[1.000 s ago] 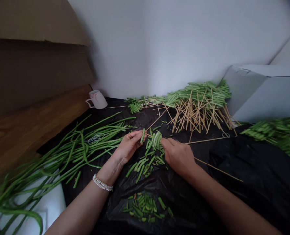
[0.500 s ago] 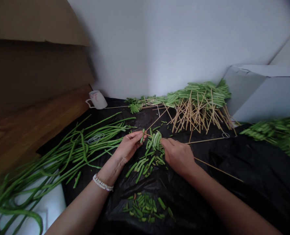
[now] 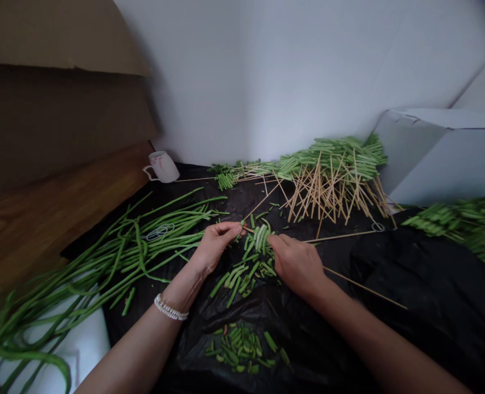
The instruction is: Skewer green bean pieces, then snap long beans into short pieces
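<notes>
My right hand (image 3: 296, 261) is closed round a thin bamboo skewer (image 3: 249, 230), just behind several pale green bean pieces (image 3: 262, 237) threaded side by side on it. At the skewer's left tip my left hand (image 3: 214, 247), with a bead bracelet on its wrist, pinches a short green bean piece (image 3: 243, 224). Most of that piece is hidden by the fingers. Below the hands lie loose cut bean pieces (image 3: 234, 278) on black plastic sheeting (image 3: 201, 342). Nearer to me is a pile of shorter bean ends (image 3: 238, 346).
Long uncut beans (image 3: 144, 257) spread across the left side. A white mug (image 3: 163, 167) stands at the back left. Filled skewers (image 3: 336, 164) are heaped against the wall, with more bean bundles (image 3: 463, 221) at right. A white box (image 3: 434, 153) stands behind them.
The bean piece in my left fingers has turned from upright, and less of it shows now. Both hands have shifted only slightly; the skewer stays between them.
</notes>
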Motion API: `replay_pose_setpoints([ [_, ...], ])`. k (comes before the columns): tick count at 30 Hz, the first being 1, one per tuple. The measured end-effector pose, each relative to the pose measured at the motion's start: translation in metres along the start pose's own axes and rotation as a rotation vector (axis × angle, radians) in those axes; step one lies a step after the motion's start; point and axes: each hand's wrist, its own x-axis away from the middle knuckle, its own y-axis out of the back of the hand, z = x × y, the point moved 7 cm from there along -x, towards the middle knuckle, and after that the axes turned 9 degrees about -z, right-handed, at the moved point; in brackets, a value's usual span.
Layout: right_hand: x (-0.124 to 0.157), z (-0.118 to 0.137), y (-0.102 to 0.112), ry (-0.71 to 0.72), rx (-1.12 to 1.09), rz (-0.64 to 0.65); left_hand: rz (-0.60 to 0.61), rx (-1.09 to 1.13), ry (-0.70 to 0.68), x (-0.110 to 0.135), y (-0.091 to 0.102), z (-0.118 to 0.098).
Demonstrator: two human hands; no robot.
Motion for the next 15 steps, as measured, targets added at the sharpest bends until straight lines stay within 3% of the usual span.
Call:
replay_pose_setpoints([
  [4, -0.0007, 0.0005, 0.0004, -0.003, -0.024, 0.010, -0.006, 0.030, -0.003, -0.0002, -0.0004, -0.0019],
  [10, -0.0003, 0.0019, 0.0010, -0.008, -0.035, 0.004, -0.025, 0.169, 0.167, 0.0027, -0.0007, 0.0012],
  [15, 0.0010, 0.0016, -0.0008, -0.019, -0.050, 0.014, 0.045, 0.211, 0.218, 0.0047, -0.0045, 0.0020],
])
